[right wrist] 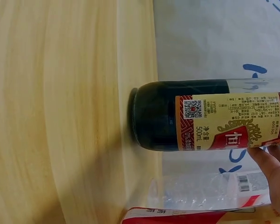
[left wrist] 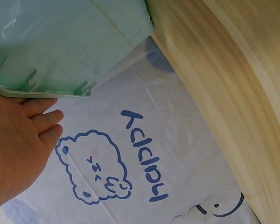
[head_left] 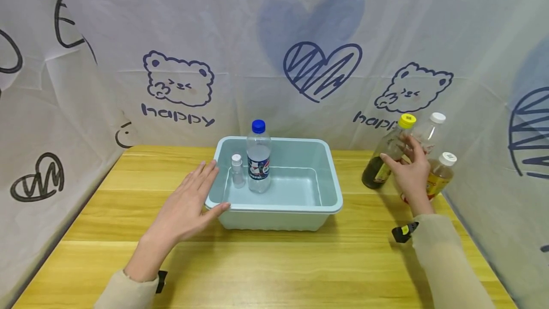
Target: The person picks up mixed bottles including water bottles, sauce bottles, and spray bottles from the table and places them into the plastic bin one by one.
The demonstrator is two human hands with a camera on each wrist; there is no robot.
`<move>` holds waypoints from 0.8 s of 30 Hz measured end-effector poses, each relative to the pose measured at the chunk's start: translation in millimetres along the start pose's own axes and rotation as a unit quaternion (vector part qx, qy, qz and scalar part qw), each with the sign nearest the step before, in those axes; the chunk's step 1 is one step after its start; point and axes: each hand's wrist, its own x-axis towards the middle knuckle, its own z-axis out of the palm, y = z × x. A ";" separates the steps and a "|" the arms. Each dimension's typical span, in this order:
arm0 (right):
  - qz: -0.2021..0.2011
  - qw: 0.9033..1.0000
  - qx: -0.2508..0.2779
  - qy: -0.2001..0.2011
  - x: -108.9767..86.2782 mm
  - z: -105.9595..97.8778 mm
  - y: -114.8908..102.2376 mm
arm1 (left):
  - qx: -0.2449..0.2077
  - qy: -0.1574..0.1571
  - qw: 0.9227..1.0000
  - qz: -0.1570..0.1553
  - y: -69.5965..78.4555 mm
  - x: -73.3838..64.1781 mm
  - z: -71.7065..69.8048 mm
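Beige sleeves (head_left: 454,266) extend over the table (head_left: 274,266). The left hand (head_left: 182,211), fingers straight, touches the pale tub (head_left: 274,221), probably steadying it. At the table's right, the right hand (head_left: 412,175) has its grip part-closed around a yellow-capped bottle (head_left: 374,174), high up, presumably for control.

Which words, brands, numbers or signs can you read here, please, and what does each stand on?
"happy": cloth, more than once.
"E": cloth's left side.
"PEPSI": blue-capped bottle.
"500mL": dark bottle.
"净含量": same.
"恒": same.
QR code: same.
Too small or blurred: the dark bottle's fine print; lettering on the clear bottle and brown bottle.
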 end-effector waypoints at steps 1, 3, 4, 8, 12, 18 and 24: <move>-0.003 1.000 0.003 0.001 -1.0 -0.1 -0.3 | 0.000 0.000 1.000 0.000 0.0 -0.2 -0.1; -0.008 1.000 0.008 0.003 -2.8 -0.2 -1.4 | 0.000 -0.003 1.000 -0.002 0.3 -0.4 -0.8; -0.012 1.000 0.009 0.005 -3.8 -0.2 -2.0 | 0.000 -0.004 1.000 -0.003 0.4 -0.5 -1.1; -0.036 0.999 0.008 0.011 -7.2 -0.5 -7.9 | -0.001 -0.006 1.000 -0.004 1.4 -0.3 -2.0; -0.065 0.998 -0.010 0.015 -10.5 -1.8 -17.2 | -0.001 -0.005 1.000 -0.006 1.3 -0.4 -1.6; -0.095 0.995 -0.024 0.016 -14.3 -5.0 -33.3 | -0.001 -0.007 1.000 -0.006 0.9 -0.4 -1.7; -0.116 0.992 -0.035 0.021 -17.1 -7.9 -52.8 | -0.002 -0.010 1.000 -0.006 1.1 -0.2 -1.9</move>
